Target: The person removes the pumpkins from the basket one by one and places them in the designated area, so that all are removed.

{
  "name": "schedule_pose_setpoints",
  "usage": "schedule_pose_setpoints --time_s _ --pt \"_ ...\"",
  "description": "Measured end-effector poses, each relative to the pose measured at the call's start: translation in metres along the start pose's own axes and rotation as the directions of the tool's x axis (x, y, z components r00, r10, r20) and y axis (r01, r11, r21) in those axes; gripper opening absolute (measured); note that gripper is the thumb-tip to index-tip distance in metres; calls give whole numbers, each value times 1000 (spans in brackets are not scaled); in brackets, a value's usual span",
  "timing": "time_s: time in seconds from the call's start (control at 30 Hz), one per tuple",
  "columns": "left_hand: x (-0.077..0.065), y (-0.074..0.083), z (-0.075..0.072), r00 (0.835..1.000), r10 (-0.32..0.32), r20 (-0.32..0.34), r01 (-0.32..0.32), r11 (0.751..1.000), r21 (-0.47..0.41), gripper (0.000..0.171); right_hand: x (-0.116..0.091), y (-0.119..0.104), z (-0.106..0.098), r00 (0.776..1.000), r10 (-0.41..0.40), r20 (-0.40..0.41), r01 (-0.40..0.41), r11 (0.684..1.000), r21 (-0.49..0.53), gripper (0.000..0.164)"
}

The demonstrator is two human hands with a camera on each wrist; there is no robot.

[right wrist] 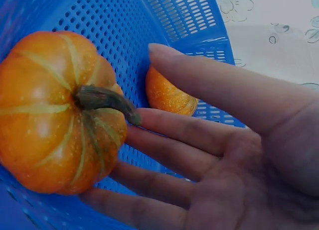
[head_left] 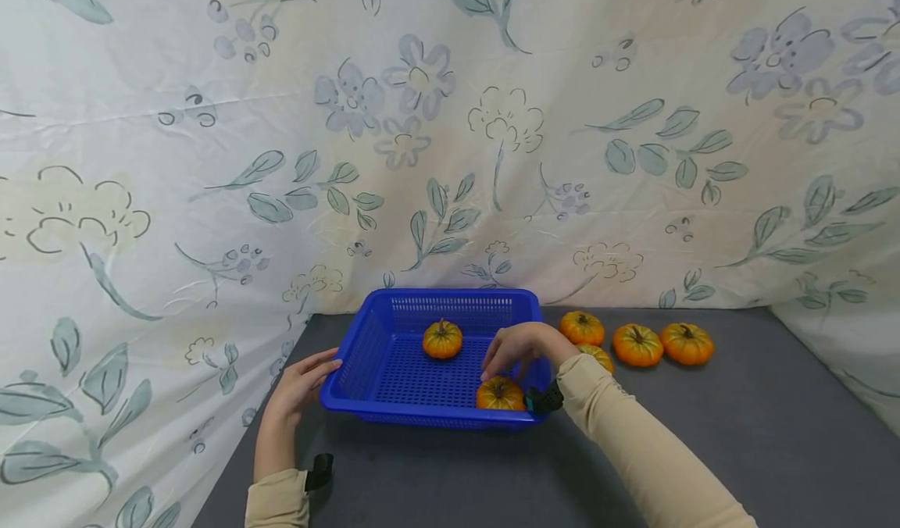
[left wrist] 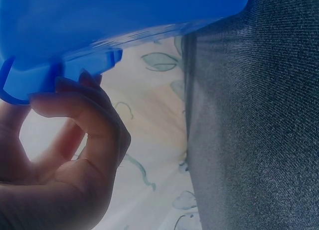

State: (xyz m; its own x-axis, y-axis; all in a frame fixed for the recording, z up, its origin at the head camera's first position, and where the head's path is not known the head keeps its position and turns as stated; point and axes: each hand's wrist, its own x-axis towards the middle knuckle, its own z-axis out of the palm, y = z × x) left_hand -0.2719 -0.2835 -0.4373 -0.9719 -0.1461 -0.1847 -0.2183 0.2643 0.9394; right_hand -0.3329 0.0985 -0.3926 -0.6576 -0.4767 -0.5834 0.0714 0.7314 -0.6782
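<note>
A blue plastic basket (head_left: 411, 412) with slotted walls stands on the dark tabletop. My left hand (head_left: 301, 383) holds its left rim; in the left wrist view the curled fingers (left wrist: 79, 108) and thumb are at the rim. Inside the basket, one small orange pumpkin (head_left: 442, 340) sits toward the back and another pumpkin (head_left: 500, 394) lies in the front right corner. Over that front pumpkin is my right hand (head_left: 522, 346). The right wrist view shows its fingers spread and nearly straight, with fingertips right at the pumpkin's side (right wrist: 55, 120) and the thumb apart from it.
Right of the basket stand several more pumpkins: one at the back (head_left: 581, 328), one partly hidden by the right wrist (head_left: 598, 356), and two side by side, a left one (head_left: 637, 345) and a right one (head_left: 687, 344). A floral cloth (head_left: 450, 161) hangs behind the table (head_left: 759, 426).
</note>
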Motion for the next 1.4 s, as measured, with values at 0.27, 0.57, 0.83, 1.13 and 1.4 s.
schedule_pose_setpoints --time_s 0.27,0.57,0.83,1.13,1.4 --pt "2 -3 0 1000 -3 -6 3 1000 -5 66 -1 0 5 994 7 108 -6 1000 -2 53" --pt "1 -2 0 1000 -9 -11 9 1000 -11 65 -2 -1 6 979 -46 196 76 986 -146 65" --pt "0 0 1 1000 -12 -8 12 1000 -16 65 4 3 6 974 -90 209 133 971 -198 65" --pt "1 0 0 1000 -11 -8 10 1000 -10 65 8 7 8 976 -137 167 172 961 -218 58" --pt "-1 -1 1 1000 -3 -4 3 1000 -28 63 9 11 11 974 -179 136 203 961 -188 55"
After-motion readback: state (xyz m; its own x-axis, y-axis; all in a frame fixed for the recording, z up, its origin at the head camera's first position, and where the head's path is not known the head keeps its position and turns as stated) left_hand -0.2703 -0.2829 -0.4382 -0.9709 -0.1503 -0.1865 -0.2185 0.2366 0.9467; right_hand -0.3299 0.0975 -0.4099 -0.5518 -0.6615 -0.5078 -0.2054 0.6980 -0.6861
